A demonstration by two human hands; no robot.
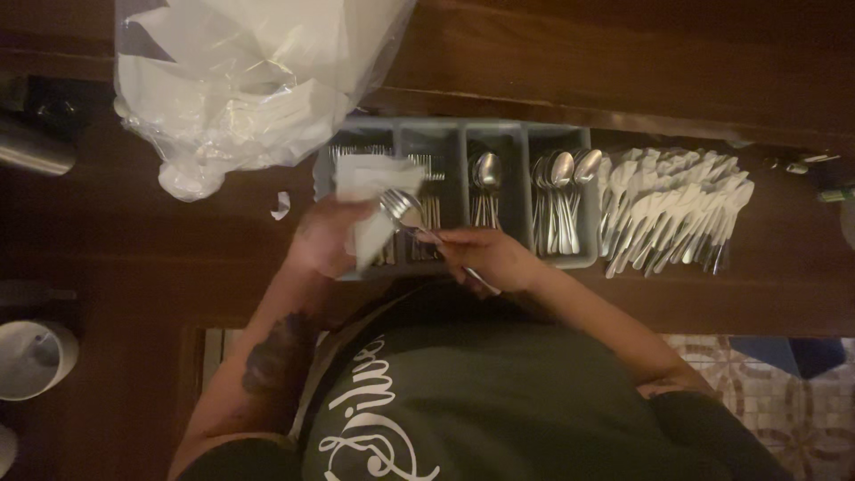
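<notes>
Hands over grey cutlery tray (356, 134), right hand (490, 256) gripping spoon (405, 210), left hand (325, 236) holding napkin (370, 191)

The left hand (325, 239) grips a white paper napkin (370, 191) while the right hand (490, 258) holds a shiny metal spoon (405, 212) against it, both above a grey plastic compartmented cutlery tray (521, 134) (spoons and forks inside). Napkin-wrapped cutlery rolls (672, 207) lie just right of the tray.

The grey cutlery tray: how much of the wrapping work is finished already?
Done: a row of white napkin-wrapped cutlery rolls lies right of the grey cutlery tray. In hand: left hand holds a white napkin, right hand metal cutlery. Left: spoons in the tray.
</notes>
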